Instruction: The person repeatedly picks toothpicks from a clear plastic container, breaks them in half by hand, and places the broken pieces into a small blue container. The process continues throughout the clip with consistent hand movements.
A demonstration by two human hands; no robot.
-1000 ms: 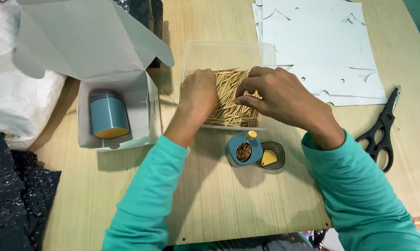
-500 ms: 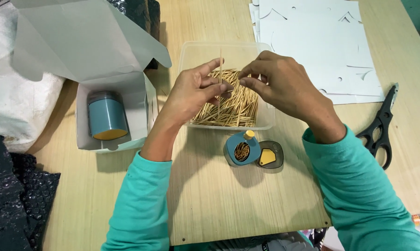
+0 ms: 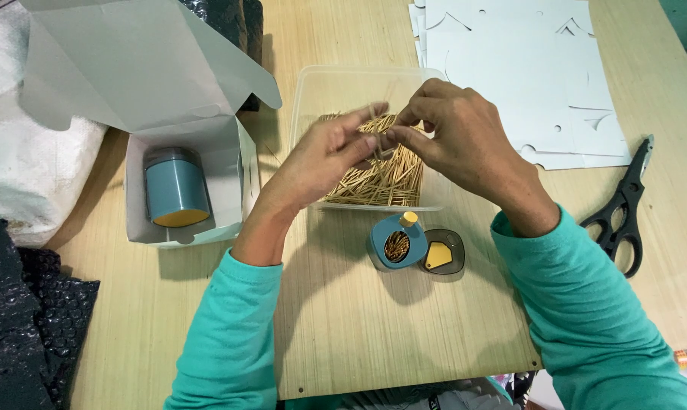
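Head view: toothpicks point(image 3: 380, 133) between both grips

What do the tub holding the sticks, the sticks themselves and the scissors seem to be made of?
Tub: clear plastic, since the table shows through its walls.
Sticks: pale, matt, thin, probably wood or bamboo.
Scissors: black all over; handles look plastic, blades likely dark-coated metal, hard to tell.
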